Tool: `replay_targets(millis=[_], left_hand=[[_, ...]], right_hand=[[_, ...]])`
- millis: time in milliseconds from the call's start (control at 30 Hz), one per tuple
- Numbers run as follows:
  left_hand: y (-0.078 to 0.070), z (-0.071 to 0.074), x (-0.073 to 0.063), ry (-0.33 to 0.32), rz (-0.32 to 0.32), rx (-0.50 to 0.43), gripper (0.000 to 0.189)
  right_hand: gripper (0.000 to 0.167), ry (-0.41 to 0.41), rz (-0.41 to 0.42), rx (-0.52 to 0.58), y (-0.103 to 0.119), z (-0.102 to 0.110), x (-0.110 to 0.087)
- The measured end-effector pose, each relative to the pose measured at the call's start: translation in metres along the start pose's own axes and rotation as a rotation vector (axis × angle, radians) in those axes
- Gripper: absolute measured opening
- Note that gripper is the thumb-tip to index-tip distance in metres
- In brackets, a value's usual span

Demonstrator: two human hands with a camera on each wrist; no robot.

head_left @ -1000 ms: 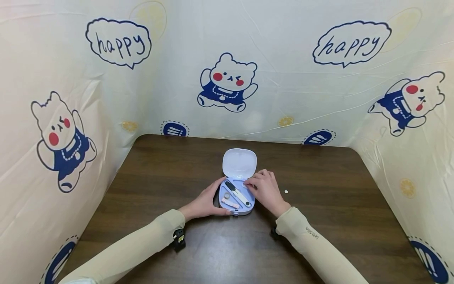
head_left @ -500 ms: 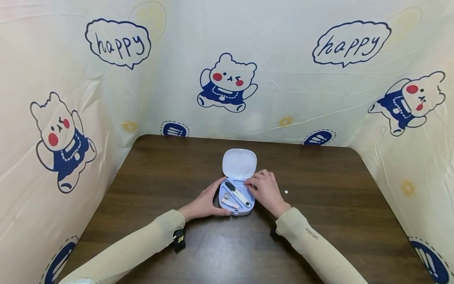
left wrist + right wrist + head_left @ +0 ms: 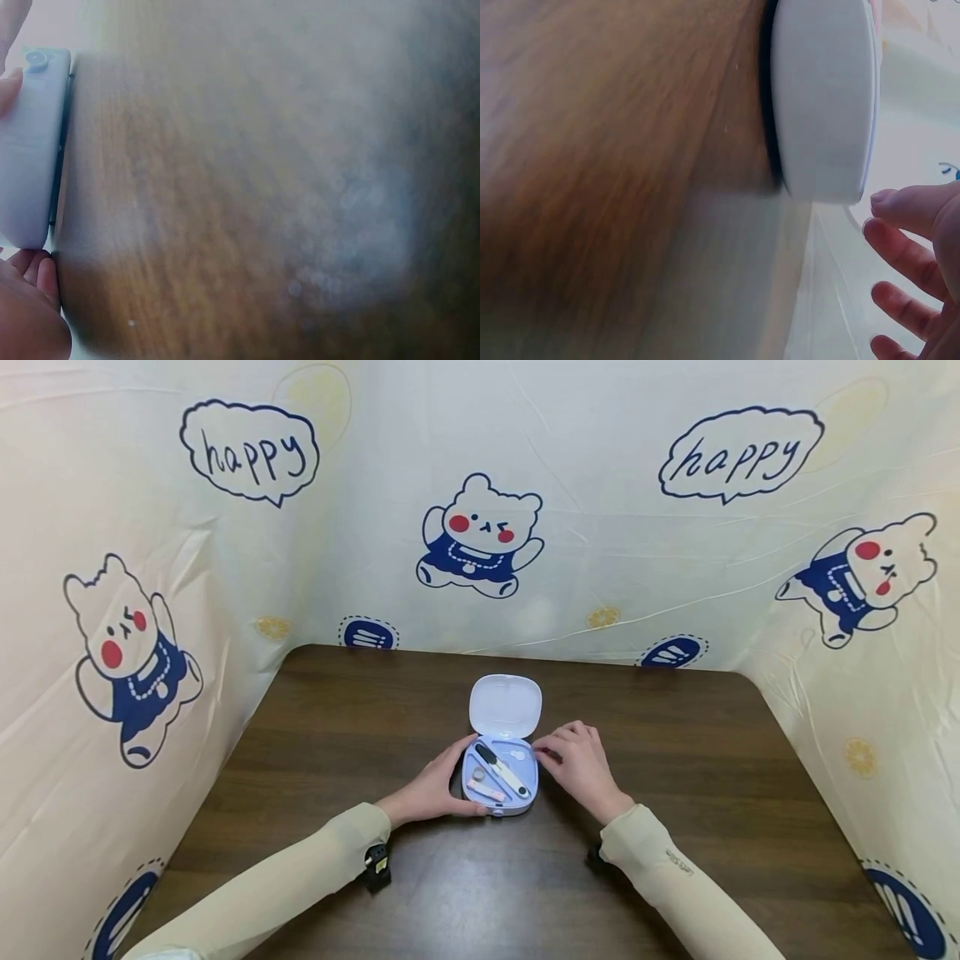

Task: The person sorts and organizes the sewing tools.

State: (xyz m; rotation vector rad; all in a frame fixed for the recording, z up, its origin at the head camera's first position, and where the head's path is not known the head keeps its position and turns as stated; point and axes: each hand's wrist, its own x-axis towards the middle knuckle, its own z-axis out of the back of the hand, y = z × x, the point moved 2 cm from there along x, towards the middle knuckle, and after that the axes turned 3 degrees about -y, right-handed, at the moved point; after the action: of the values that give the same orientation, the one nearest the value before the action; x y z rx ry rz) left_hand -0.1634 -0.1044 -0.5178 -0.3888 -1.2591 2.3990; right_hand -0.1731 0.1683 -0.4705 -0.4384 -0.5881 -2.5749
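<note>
A lilac box (image 3: pixel 500 802) stands on the table with its lid (image 3: pixel 506 706) raised. My left hand (image 3: pixel 429 789) grips its left side, the thumb along the front by the clasp (image 3: pixel 35 60) in the left wrist view. In the box lie a slim white tool with a dark end (image 3: pixel 503 769), a small grey round thing (image 3: pixel 478 773) and a pink-and-white piece (image 3: pixel 486 790). Small pale pieces (image 3: pixel 517 754) lie in the back right compartment. My right hand (image 3: pixel 581 768) is at the box's right rim; its loosely bent fingers (image 3: pixel 904 255) hold nothing in the right wrist view.
The brown wooden table (image 3: pixel 337 727) extends around the box. A printed cloth (image 3: pixel 615 560) hangs behind it and along both sides. Black wrist cameras (image 3: pixel 377 867) sit under the cuffs.
My right hand has drawn back to the right, out of the back right compartment, and the pale pieces show there. It now covers the white disc's spot on the table. My left hand stays put.
</note>
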Motion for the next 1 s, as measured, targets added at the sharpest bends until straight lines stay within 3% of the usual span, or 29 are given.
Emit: replay_targets(millis=[233, 533, 767, 1000], left_hand=[[-0.001, 0.001, -0.001, 0.000, 0.001, -0.002, 0.119], [-0.003, 0.002, -0.001, 0.002, 0.005, -0.008, 0.119], [-0.002, 0.001, 0.000, 0.003, 0.011, 0.001, 0.119], [-0.002, 0.001, -0.001, -0.002, -0.004, -0.001, 0.119]], right_hand=[[0.009, -0.032, -0.034, 0.050, -0.015, 0.011, -0.008], [0.013, 0.009, -0.162, 0.109, -0.039, 0.022, -0.021], [0.011, -0.016, -0.161, 0.126, -0.055, 0.031, -0.030], [0.011, 0.055, -0.233, 0.134, -0.079, 0.040, -0.037]])
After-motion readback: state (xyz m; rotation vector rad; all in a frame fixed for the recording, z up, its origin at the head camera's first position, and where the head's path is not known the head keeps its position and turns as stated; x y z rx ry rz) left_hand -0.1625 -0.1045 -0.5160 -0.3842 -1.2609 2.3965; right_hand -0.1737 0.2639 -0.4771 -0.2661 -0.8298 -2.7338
